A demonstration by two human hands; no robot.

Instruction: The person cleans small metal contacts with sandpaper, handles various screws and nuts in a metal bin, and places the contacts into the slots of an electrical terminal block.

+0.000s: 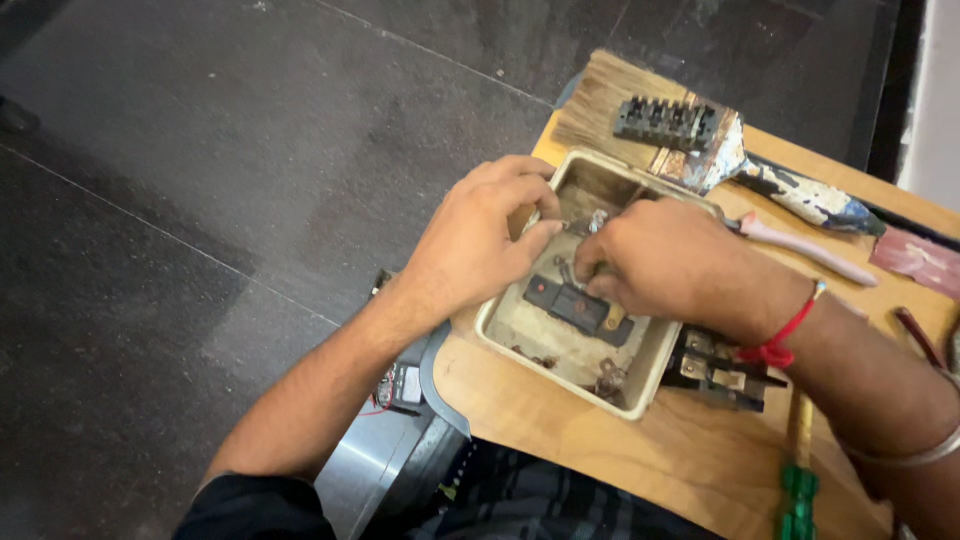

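Dark stone floor [200, 180] beneath; wooden board [560, 420] as work surface. On the board: a cream switch box [510, 330], open side up, with a black switch part [575, 308] and rusty fittings inside. Left hand [475, 240]: over the box's left edge, fingers curled, pinching a small metal piece [590, 225] at the centre. Right hand [660, 265]: inside the box, fingertips closed on the same fittings; red thread on the wrist. Nearby: paint-spattered brush [700, 150] bearing a black terminal strip [665, 122], pink-handled tool [805, 250], black switch block [715, 368], green-handled screwdriver [797, 480].
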